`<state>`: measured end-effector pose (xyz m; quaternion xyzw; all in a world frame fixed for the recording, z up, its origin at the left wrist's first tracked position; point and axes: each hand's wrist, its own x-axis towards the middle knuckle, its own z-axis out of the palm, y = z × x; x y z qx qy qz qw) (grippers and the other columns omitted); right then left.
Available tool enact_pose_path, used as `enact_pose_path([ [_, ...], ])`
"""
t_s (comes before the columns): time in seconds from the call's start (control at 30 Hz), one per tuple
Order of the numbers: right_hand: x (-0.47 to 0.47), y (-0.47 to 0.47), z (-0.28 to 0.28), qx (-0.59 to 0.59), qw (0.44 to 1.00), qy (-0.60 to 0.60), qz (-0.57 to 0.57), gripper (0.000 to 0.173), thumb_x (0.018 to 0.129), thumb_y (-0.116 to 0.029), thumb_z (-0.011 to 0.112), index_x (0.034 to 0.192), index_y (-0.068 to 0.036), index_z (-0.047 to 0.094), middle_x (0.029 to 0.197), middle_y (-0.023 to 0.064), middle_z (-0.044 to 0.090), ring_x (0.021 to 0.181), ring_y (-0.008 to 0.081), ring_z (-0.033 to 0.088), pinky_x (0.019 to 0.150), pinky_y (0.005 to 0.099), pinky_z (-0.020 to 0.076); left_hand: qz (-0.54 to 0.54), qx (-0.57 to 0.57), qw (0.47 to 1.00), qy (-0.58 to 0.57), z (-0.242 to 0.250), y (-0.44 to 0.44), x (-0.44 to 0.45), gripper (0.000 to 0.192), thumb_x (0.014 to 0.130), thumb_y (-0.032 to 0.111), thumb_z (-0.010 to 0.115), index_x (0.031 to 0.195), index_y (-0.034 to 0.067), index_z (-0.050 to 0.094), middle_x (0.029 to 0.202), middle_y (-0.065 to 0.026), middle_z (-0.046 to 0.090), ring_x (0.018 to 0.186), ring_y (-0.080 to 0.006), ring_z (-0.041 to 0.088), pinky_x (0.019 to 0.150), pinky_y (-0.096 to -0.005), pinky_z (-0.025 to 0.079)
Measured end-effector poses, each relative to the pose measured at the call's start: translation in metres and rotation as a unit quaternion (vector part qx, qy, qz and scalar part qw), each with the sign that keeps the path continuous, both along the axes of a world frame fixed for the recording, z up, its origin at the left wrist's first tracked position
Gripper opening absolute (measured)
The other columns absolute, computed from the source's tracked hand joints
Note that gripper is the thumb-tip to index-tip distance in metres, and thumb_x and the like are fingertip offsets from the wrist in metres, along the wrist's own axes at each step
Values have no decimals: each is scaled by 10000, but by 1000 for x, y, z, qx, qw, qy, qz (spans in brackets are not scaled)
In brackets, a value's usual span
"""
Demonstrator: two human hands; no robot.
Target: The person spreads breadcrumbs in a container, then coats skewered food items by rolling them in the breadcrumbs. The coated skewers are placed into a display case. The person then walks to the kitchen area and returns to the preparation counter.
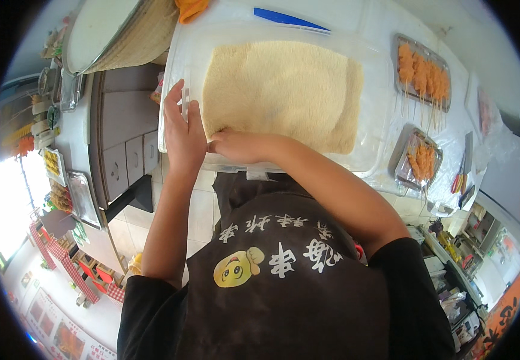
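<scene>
A translucent plastic bin (372, 112) lies before me, holding a broad bed of pale, fine breadcrumb-like crumbs (287, 90). At the bin's left side is my left hand (182, 130), thumb and fingers apart, with nothing visible between them. My right hand (242, 146) reaches across to the near left corner of the crumbs. Its fingers bend down at the crumbs' edge, close to my left wrist, and the fingertips are partly hidden. Whether they pinch anything cannot be seen. Beyond the crumbs lies a blue-handled tool (287, 19), probably a scraper or knife.
To the right stand two metal trays of orange coated skewers, a larger tray (447, 101) and a smaller tray (399, 173). Knives (467, 155) lie beside them. A large round container (129, 49) stands at the upper left, near an orange cloth (192, 10).
</scene>
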<state>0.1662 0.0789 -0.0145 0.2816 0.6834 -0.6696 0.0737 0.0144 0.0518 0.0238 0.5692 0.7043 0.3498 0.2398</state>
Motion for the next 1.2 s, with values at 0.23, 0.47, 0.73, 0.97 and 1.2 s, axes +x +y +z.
enact_pose_path([
  [0.23,-4,7,10,134,942,-131,-278,688,978,-284,575,1536,95,439,1519,358,504,1427,495,483,1231,513,365,1,-14,1000,-1,2,-2,0,451,1102,117,542,1529,1,460,1522,-249,540,1382,-400,542,1103,-469,467],
  [0.47,2,-33,25,297,876,-80,-371,769,951,-252,585,1597,100,360,1592,343,457,1473,496,463,1233,529,381,-2,-3,1000,-11,4,-1,1,432,1108,120,536,1516,-3,464,1524,-249,537,1366,-405,551,1091,-471,472],
  [0.73,-8,-23,21,58,981,-78,-170,653,979,-246,588,1507,118,464,1570,334,473,1474,464,470,1210,497,419,-10,1,1000,0,1,-1,-1,434,1105,119,542,1516,-3,469,1521,-253,533,1346,-401,561,1078,-468,478],
  [0.97,-34,28,-13,141,941,-88,-295,600,934,-147,598,1466,107,489,1508,360,499,1440,492,480,1165,522,448,2,-12,1000,-27,2,-2,1,451,1097,107,557,1529,8,475,1509,-255,549,1288,-398,586,1054,-457,494],
  [1.2,-11,31,7,96,807,-28,-582,752,912,-125,608,1599,30,342,1609,307,402,1463,437,469,1188,476,415,8,-11,1000,-15,5,-1,1,441,1102,102,553,1524,2,478,1505,-246,562,1332,-395,572,1077,-449,489],
])
